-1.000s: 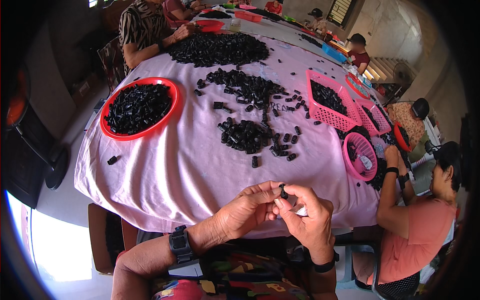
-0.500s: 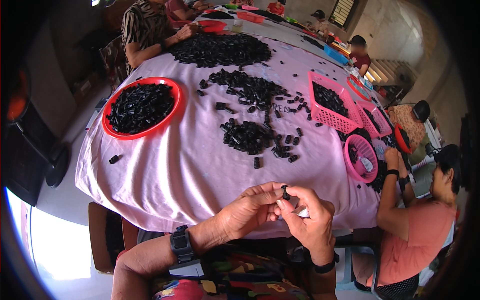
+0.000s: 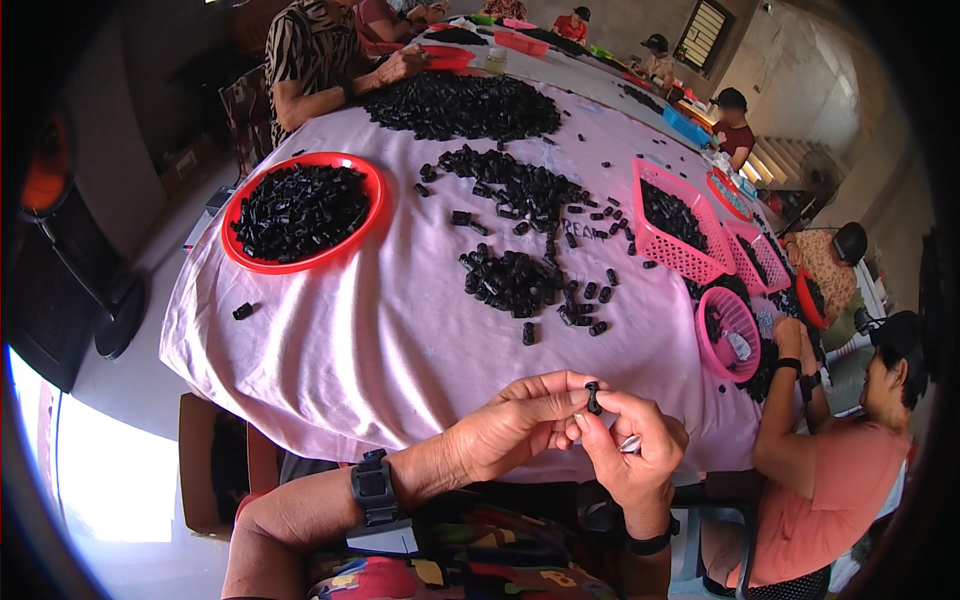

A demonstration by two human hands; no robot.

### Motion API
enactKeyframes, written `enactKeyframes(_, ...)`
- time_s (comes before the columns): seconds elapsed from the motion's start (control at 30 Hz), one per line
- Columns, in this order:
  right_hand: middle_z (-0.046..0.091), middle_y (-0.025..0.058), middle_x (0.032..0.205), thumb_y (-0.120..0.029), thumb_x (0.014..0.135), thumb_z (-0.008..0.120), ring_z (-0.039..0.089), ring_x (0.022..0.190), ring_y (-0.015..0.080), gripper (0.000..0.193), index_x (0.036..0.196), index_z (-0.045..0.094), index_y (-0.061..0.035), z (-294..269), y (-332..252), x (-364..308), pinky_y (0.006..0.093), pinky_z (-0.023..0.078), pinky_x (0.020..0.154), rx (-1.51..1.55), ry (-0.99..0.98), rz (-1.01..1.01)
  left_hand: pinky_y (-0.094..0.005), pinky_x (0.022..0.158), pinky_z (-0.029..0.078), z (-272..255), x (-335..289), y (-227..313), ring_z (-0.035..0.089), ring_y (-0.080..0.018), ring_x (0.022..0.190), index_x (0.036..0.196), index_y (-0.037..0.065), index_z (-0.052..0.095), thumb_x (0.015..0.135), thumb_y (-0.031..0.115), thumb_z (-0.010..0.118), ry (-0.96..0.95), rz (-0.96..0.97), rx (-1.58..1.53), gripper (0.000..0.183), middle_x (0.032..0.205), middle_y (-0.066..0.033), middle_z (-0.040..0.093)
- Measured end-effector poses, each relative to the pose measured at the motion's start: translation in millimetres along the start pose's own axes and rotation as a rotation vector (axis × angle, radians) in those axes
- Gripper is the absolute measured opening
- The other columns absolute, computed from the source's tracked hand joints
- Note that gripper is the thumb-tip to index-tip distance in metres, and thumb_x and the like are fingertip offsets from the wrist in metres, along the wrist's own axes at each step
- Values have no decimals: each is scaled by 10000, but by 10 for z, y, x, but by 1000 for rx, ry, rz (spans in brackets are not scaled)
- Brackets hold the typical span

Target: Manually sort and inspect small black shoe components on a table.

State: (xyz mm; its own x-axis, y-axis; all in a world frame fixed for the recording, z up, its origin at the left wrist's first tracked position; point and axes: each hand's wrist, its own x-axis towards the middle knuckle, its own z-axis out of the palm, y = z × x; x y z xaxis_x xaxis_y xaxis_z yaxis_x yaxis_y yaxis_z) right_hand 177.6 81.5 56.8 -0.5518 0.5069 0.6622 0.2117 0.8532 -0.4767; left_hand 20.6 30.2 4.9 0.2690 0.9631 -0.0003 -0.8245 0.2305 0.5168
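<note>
My left hand and my right hand meet over the near edge of the cloth. Both pinch one small black cylindrical piece upright between thumbs and fingertips. A shiny silvery item is tucked in the curled fingers of my right hand; its kind is hidden. Beyond my hands lies a small heap of black cylindrical pieces, with looser ones scattered around. Farther off, a larger heap of similar black pieces spreads over the cloth.
A red round tray full of black pieces stands at left. Pink baskets, one rectangular and one round, stand at right. A pink cloth covers the table. A co-worker in a salmon shirt sits at right; others sit farther along.
The scene has shifted slightly rightward in the picture. My hands have moved a little to the right with it, still pinching the black piece, which now shows more plainly.
</note>
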Motion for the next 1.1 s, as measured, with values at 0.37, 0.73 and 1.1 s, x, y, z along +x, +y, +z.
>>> enactKeyframes(0.37, 523, 0, 523, -80, 742, 773, 475, 409, 70, 279, 982, 645, -17, -35, -19, 0, 225, 366, 410, 6, 46, -41, -227, 794, 448, 27, -12, 38, 582, -74, 875, 1208, 60, 556, 953, 154, 539, -91, 17, 13, 273, 973, -3, 616)
enactKeyframes(0.73, 607, 15, 619, -79, 742, 768, 512, 434, 82, 286, 988, 637, -13, -66, 2, -40, 230, 401, 427, 27, 67, -82, -222, 788, 431, 122, -58, 108, 566, -63, 876, 1202, 59, 579, 946, 155, 554, -91, 34, 88, 274, 980, 11, 623)
enactKeyframes(1.1, 641, 30, 659, -79, 735, 773, 533, 456, 86, 259, 953, 645, -26, -37, 10, -78, 230, 417, 447, 129, 147, -27, -220, 801, 418, 164, -77, 154, 547, -59, 884, 1215, 34, 585, 948, 174, 553, -113, 38, 129, 303, 1008, 1, 625)
